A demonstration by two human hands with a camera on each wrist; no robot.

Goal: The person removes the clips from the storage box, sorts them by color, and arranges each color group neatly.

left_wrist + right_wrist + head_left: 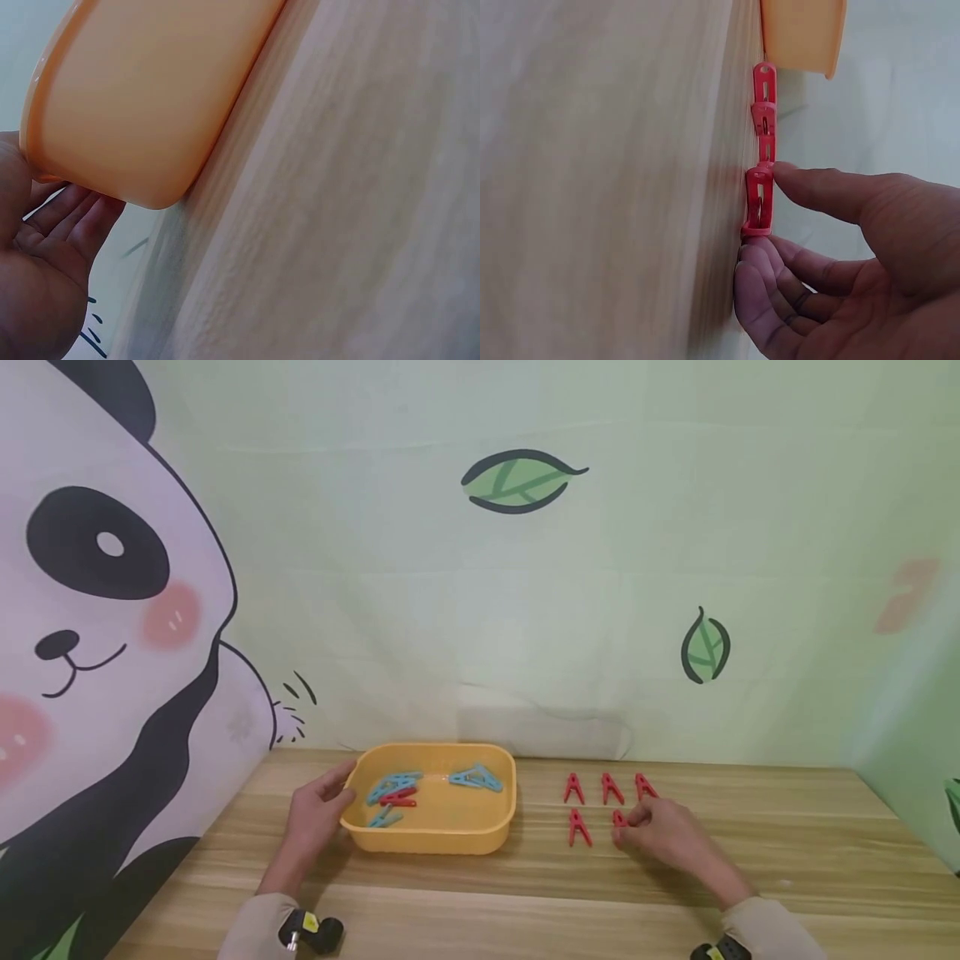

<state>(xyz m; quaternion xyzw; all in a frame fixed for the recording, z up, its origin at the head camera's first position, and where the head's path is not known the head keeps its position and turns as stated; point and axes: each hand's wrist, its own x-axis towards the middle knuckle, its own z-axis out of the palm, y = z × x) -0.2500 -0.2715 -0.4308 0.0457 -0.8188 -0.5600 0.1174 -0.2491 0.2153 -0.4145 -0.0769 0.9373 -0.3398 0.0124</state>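
A yellow plastic basket (431, 841) stands on the table, with several blue clothespins (477, 778) and red ones (399, 797) inside. At its left end my left hand (318, 806) holds the rim, fingers against the outer wall. To the right of the basket, red clothespins lie in two rows, among them a front-row clothespin (577, 828) and a back-row clothespin (612, 788). My right hand (667, 835) pinches the right front red clothespin (760, 201) between thumb and fingertips, down at the table. In the head view the fingers partly cover it.
The wooden table (480, 910) meets a pale green backdrop (390, 610) printed with a panda and leaves. Black wrist devices (311, 931) sit at both cuffs. A back-row red clothespin (645, 785) lies just beyond my right fingers.
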